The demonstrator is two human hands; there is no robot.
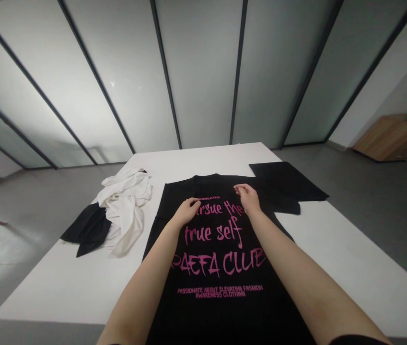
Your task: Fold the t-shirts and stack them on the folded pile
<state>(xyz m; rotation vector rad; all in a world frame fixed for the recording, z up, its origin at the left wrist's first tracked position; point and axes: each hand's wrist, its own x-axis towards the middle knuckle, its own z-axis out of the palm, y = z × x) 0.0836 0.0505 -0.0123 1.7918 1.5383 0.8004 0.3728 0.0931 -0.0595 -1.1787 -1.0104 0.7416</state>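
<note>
A black T-shirt (212, 318) with pink lettering is spread flat, its collar end pointing away from me. My left hand (188, 211) is over the left part of the top lines of print, its fingers bent and drawn together; whether cloth is between them cannot be seen. Over the upper right of the print is my right hand (248, 197), fingers loosely curved with a small gap at the tips and no cloth raised. The shirt's right sleeve stretches out to the side, while its left edge runs fairly straight.
The shirt lies on a white table (347, 268). A crumpled white garment (126, 206) and a black cloth (90, 227) lie at left. Flat dark fabric (289, 179) reaches the table's right edge. Frosted panels (203, 72) stand behind; a wooden cabinet (393, 136) is far right.
</note>
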